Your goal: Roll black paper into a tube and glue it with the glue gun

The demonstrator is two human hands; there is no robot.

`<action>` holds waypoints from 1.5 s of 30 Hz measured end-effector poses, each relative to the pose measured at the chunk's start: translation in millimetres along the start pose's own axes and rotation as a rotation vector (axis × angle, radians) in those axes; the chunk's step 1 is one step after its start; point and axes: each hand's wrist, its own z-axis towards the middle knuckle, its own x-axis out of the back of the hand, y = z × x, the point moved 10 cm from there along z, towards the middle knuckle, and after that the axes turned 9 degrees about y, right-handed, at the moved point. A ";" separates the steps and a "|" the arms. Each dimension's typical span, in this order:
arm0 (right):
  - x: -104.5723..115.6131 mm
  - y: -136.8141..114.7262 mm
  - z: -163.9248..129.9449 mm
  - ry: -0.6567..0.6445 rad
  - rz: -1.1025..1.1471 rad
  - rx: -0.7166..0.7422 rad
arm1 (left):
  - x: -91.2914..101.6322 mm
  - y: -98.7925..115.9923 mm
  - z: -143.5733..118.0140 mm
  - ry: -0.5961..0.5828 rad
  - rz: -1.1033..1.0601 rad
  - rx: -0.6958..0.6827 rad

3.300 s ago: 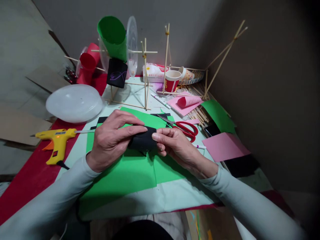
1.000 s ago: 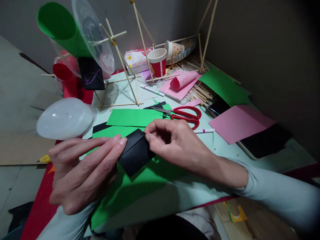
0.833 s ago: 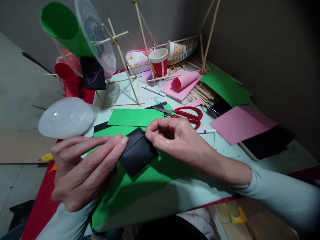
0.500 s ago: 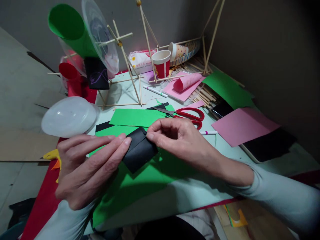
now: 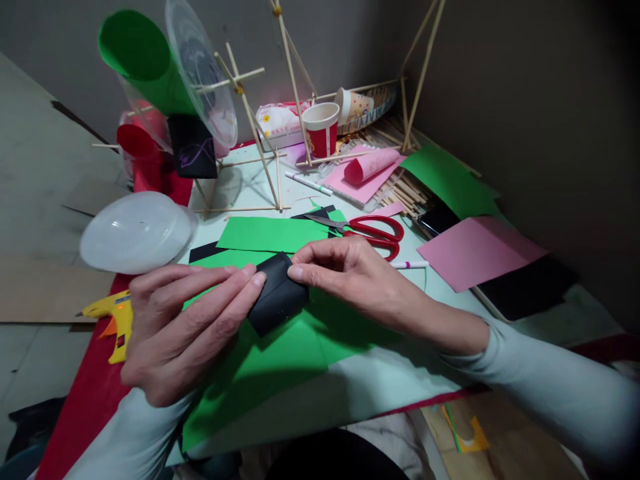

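Observation:
Between my two hands is a small piece of black paper [image 5: 279, 300], rolled into a short tube with an overlapping seam on top. My left hand [image 5: 187, 323] grips its left end, fingertips pressed on the upper face and the thumb hidden. At its far right corner, my right hand [image 5: 345, 270] pinches the edge between thumb and forefinger. Green paper sheets [image 5: 260, 380] lie beneath the hands. Just beyond my right hand rest red-handled scissors [image 5: 377, 230], their blades over a green strip [image 5: 270, 233].
A yellow glue gun [image 5: 117, 313] lies left of my left hand. Behind it sits a clear plastic bowl [image 5: 137, 230]. A stick frame [image 5: 247, 113] carries a green paper tube [image 5: 145, 60]. Paper cups [image 5: 321, 130], sticks [image 5: 403, 190] and pink paper [image 5: 483, 253] occupy the back and right.
Both hands still hold the black paper tube, which has shifted slightly and looks a little more rounded. My left hand has moved slightly right and up, showing more of the glue gun.

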 end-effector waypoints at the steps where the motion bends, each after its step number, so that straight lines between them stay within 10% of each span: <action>1: -0.1 -1.4 -0.1 0.002 -0.019 0.013 | 0.0 0.5 0.6 0.003 0.005 -0.013; 14: -12.0 33.3 0.2 -0.034 0.323 -0.203 | -7.0 -11.3 5.6 0.148 -0.039 0.079; 23: -0.4 39.6 5.3 0.132 0.441 -0.170 | -9.7 -61.6 -16.4 0.289 -0.215 0.867; 33: 10.7 26.7 6.0 0.216 0.273 -0.001 | -38.6 -74.8 -32.4 0.108 -0.485 1.173; 39: 5.7 37.2 8.3 0.219 0.335 -0.060 | -36.7 -69.8 -27.2 0.081 -0.421 1.154; 45: -8.1 55.8 8.6 0.161 0.434 -0.234 | -24.6 -45.9 -5.2 0.130 -0.142 0.746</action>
